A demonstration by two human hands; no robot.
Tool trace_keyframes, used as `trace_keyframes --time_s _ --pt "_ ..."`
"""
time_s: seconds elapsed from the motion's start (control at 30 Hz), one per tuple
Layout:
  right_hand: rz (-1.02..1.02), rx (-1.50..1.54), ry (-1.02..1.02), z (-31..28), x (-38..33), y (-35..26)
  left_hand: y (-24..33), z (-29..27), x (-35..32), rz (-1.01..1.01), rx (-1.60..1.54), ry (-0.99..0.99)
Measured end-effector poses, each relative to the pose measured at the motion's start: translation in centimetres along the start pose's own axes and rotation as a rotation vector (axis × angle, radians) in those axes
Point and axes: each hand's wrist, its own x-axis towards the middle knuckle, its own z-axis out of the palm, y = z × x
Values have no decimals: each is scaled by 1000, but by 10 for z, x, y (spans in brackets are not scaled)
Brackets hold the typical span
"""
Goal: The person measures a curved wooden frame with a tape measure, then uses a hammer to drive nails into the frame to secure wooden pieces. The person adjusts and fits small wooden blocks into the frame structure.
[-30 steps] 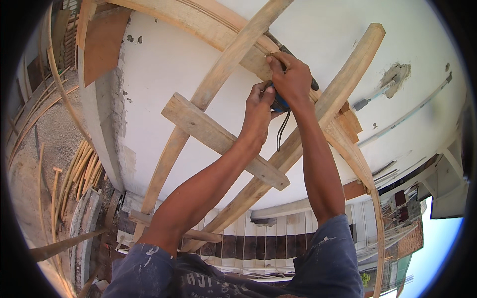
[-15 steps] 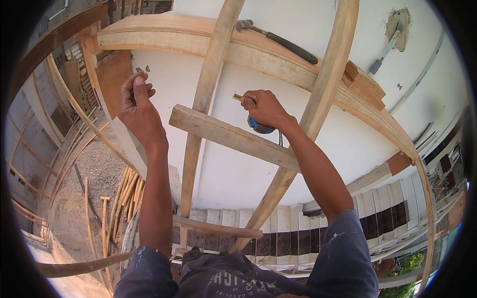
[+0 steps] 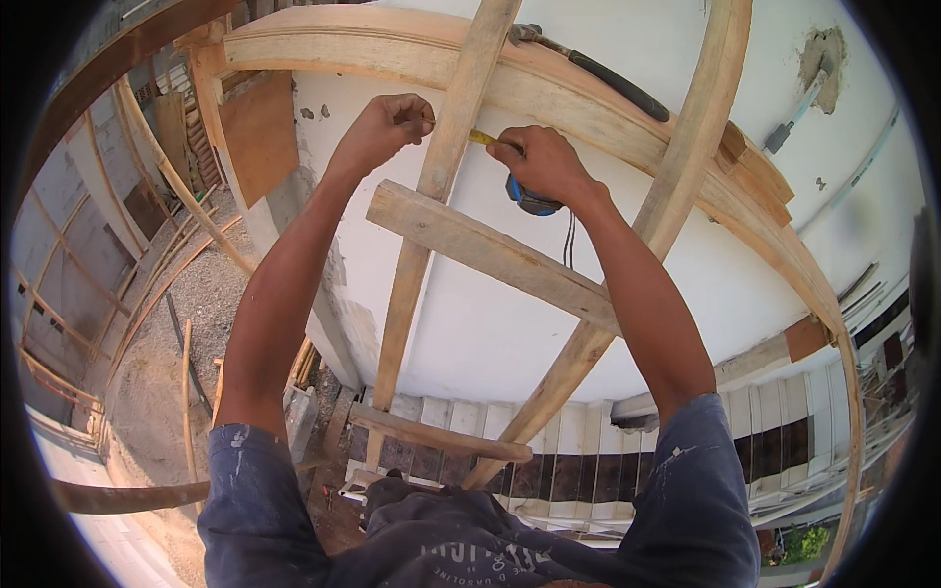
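My right hand (image 3: pixel 549 167) grips a blue and black tape measure (image 3: pixel 532 198) with a dark cord hanging from it. A short yellow length of its blade (image 3: pixel 481 137) reaches left to the left rail (image 3: pixel 417 235) of a wooden ladder, which hides part of it. On the rail's other side, my left hand (image 3: pixel 387 132) is pinched closed on a small tip in line with the blade, seemingly its end. Below both hands, a wooden rung (image 3: pixel 490 257) crosses the rails.
A hammer (image 3: pixel 588 71) with a black handle lies on the curved wooden beam (image 3: pixel 372 64) beyond my hands. Wood offcuts (image 3: pixel 750 171) rest on the beam at right. Behind stands a white wall (image 3: pixel 549 323) with a grey conduit (image 3: pixel 799 113). Gravel ground (image 3: pixel 186 304) lies far below left.
My left hand has moved right, up to the ladder's left rail, and meets the blade there. My right hand has shifted slightly up and right in view with the tape measure.
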Motion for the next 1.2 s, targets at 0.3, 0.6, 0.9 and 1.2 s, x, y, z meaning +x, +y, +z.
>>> trace_keyframes --time_s 0.3,0.6,0.9,1.2 --pt "140 -378 335 -33 -7 9 13 0 28 129 233 286" --pt "126 -375 349 -27 5 0 22 -15 40 184 524 300" --pt "191 -328 233 -43 0 5 18 -80 40 45 537 147" --pt "117 -512 374 -24 4 8 8 -74 36 106 526 131"
